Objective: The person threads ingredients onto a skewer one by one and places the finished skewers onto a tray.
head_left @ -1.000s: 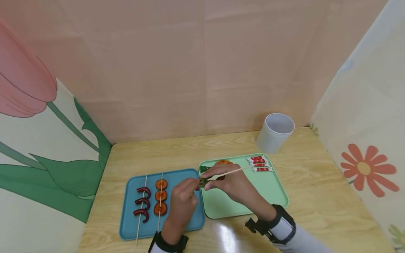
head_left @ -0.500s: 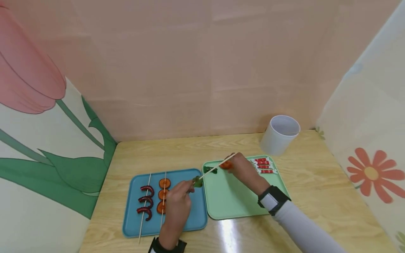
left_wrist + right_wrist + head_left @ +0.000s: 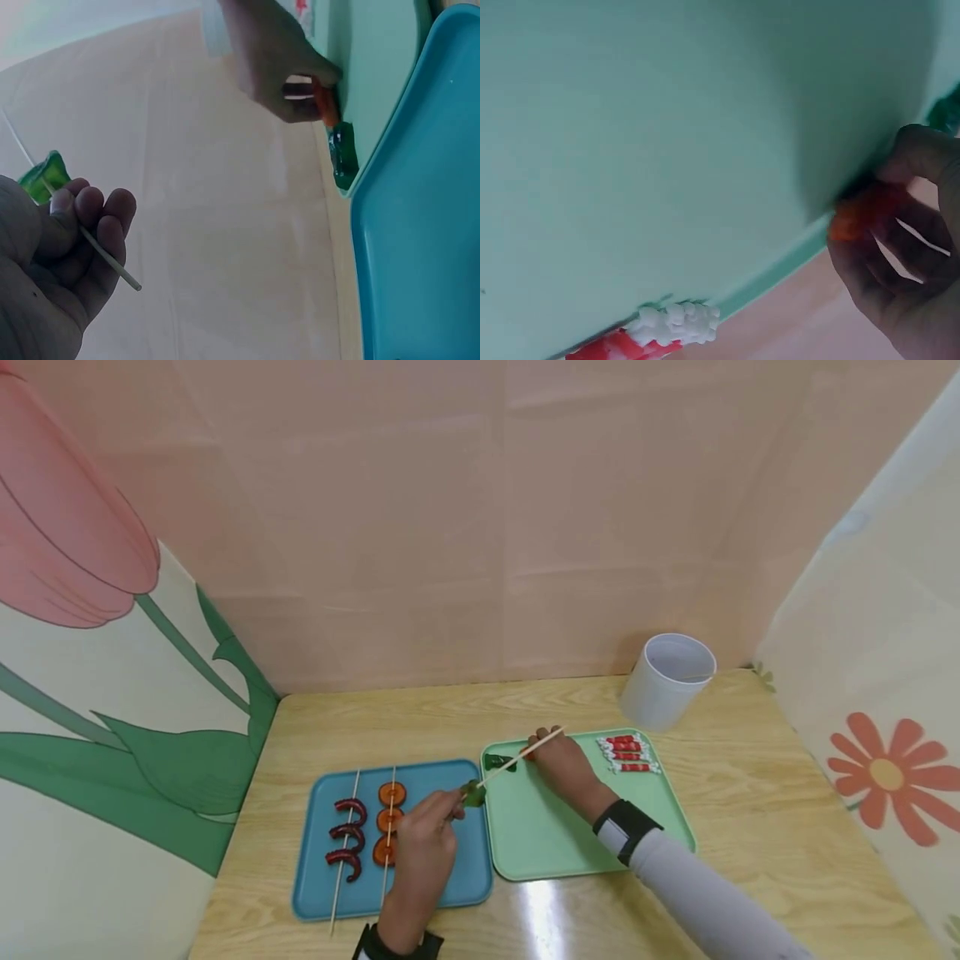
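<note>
My left hand point(image 3: 426, 847) grips a thin wooden skewer point(image 3: 519, 757) near its lower end, over the blue tray point(image 3: 461, 877). A green pepper-like piece point(image 3: 46, 177) is threaded on the skewer just beyond the thumb. At the back of the green tray point(image 3: 540, 852), my right hand point(image 3: 567, 767) pinches a round orange-red slice point(image 3: 859, 214) between thumb and fingers, close over the tray's rim. Another dark green piece point(image 3: 499, 763) lies in the tray's back left corner, beside the slice. The skewer's far end overlaps the right hand in the head view.
On the blue tray lie a skewer with curled dark red sausage pieces point(image 3: 347, 832) and one with round orange slices point(image 3: 390, 819). Several red-and-white wrapped sticks point(image 3: 630, 754) lie at the green tray's back right. A white cup point(image 3: 667, 681) stands behind it.
My right hand has left the green piece at the skewer, moved right to the green tray's back and taken hold of the orange slice. My left hand keeps its grip on the skewer.
</note>
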Available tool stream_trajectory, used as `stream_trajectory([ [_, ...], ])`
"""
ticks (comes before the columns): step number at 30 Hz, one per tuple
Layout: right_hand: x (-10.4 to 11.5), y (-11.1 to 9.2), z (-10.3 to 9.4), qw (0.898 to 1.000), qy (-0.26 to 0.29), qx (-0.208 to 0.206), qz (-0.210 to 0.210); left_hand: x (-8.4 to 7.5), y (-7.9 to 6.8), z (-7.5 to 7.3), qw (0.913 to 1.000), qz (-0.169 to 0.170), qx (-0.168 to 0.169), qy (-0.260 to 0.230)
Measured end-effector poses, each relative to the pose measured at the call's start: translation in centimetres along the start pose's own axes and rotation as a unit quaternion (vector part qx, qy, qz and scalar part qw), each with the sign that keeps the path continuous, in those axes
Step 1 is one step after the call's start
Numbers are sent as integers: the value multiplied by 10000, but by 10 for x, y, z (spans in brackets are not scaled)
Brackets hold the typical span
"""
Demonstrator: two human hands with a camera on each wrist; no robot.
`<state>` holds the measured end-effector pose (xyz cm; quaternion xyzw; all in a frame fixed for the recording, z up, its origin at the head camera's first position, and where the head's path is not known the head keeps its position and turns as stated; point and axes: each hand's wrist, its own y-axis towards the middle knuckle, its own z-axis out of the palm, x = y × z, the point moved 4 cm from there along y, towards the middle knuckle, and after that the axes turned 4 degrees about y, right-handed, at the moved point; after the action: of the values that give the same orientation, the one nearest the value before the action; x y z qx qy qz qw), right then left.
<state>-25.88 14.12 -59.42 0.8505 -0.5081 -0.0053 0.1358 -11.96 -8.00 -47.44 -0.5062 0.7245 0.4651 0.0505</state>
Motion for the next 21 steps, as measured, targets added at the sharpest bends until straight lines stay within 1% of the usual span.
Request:
stream_trajectory([
  [3, 1, -1, -1, 9998, -73, -141, -74, 0, 1, -1, 10000, -21, 56, 24],
  [5, 1, -3, -2, 9999, 46, -160, -25, 1, 1, -1, 10000, -11, 69, 64],
  [7, -1, -4, -4, 9995, 280, -112, 127, 1, 0, 0, 9999, -7, 60, 82],
  [9, -4, -4, -8, 9972, 657, 9, 363, 2, -1, 0, 10000, -11, 31, 54],
  [11, -8, -4, -14, 9907, 1158, 109, 707, 3, -2, 1, 10000, -20, -1, 17],
  [12, -11, -3, -19, 9845, 1494, 143, 902, 3, -2, 1, 10000, -34, 3, -18],
  [13, -13, -3, -25, 9753, 1890, 186, 1130, 4, -3, 2, 10000, -64, 22, -62],
  [14, -15, -3, -31, 9642, 2282, 197, 1340, 5, -3, 3, 9999, -95, 47, -95],
  [15, -16, -2, -39, 9480, 2741, 222, 1600, 5, -4, 4, 9998, -133, 86, -130],
  [16, -17, -2, -46, 9272, 3249, 262, 1847, 6, -4, 4, 9997, -163, 120, -143],
  [17, -18, -1, -55, 9017, 3789, 284, 2063, 6, -5, 5, 9996, -159, 132, -166],
  [19, -18, 0, -72, 8421, 4834, 297, 2372, 7, -5, 7, 9996, -160, 143, -188],
  [21, -16, 2, -92, 7854, 5643, 240, 2532, 7, -6, 9, 9994, -180, 132, -260],
])
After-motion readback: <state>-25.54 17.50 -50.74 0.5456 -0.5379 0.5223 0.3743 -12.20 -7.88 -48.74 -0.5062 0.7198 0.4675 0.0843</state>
